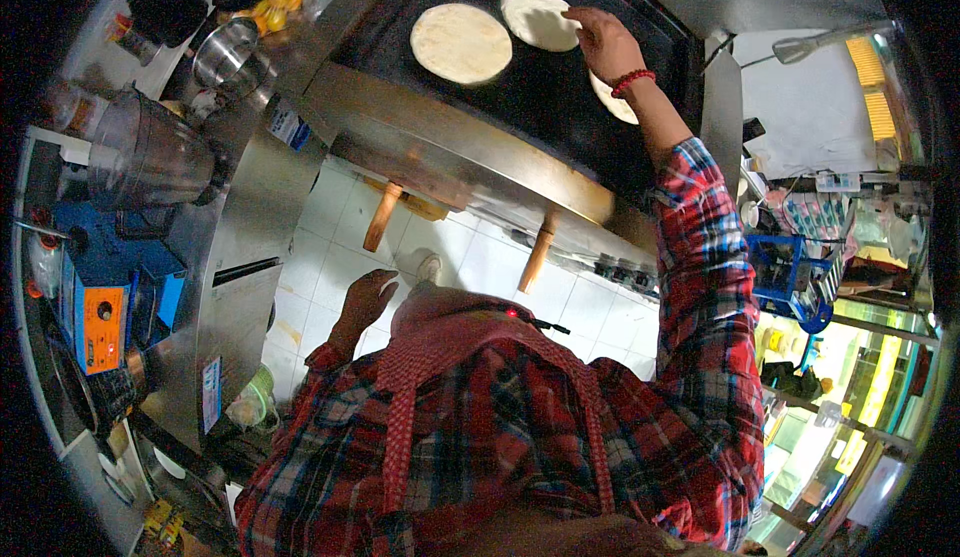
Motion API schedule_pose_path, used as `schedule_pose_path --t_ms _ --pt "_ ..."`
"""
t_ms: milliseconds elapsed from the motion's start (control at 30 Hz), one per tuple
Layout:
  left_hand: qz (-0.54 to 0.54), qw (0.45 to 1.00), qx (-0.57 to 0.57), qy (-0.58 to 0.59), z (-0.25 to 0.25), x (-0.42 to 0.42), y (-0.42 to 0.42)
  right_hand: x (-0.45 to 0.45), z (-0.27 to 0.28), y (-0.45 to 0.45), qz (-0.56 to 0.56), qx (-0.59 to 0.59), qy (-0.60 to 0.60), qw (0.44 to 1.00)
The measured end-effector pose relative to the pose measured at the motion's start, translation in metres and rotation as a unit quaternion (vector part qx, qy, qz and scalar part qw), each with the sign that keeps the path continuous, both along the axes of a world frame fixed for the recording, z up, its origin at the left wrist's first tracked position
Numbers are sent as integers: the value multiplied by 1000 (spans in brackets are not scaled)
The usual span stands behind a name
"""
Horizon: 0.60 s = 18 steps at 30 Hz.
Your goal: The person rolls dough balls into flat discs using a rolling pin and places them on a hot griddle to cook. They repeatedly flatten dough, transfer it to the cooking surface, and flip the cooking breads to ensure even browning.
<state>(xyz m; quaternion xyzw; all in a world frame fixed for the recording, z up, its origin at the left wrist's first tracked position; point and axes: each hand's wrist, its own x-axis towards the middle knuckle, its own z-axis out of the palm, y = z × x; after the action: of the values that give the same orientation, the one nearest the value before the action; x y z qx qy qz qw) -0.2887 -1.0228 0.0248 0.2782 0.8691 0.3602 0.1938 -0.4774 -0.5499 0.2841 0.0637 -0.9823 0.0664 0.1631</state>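
Observation:
My right hand [604, 43], with a red bead bracelet at the wrist, reaches over the black griddle [547, 99]. Its fingertips are at the right edge of a round flatbread [536, 20]; whether they touch or pinch it I cannot tell. A second, larger flatbread [461, 43] lies to the left on the griddle. Partly hidden under my right wrist is a third flatbread [615, 100]. Down by my left side, in front of the counter, hangs my left hand [367, 298], its fingers slightly curled and apart, holding nothing.
Two wooden handles [383, 216] [538, 260] stick out below the griddle's metal front edge [465, 133]. At left, a steel counter [255, 204] stands near a steel bowl [225, 54], a clear plastic container [150, 152] and a blue device with an orange panel [103, 328]. A blue rack [787, 272] stands at right.

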Motion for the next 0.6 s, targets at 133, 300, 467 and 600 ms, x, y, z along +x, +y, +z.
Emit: schedule_pose_path --t_ms 133,300,467,600 --pt "-85 994 38 -57 -4 -4 61 72 36 -53 171 -38 77 982" --pt "-97 932 272 -217 -88 24 198 211 48 -141 412 -35 27 910" --pt "7 927 133 -351 -85 45 291 347 1 -116 293 -152 -10 944" --pt "102 925 114 -347 -61 66 293 453 -37 -88 182 -224 -29 957"
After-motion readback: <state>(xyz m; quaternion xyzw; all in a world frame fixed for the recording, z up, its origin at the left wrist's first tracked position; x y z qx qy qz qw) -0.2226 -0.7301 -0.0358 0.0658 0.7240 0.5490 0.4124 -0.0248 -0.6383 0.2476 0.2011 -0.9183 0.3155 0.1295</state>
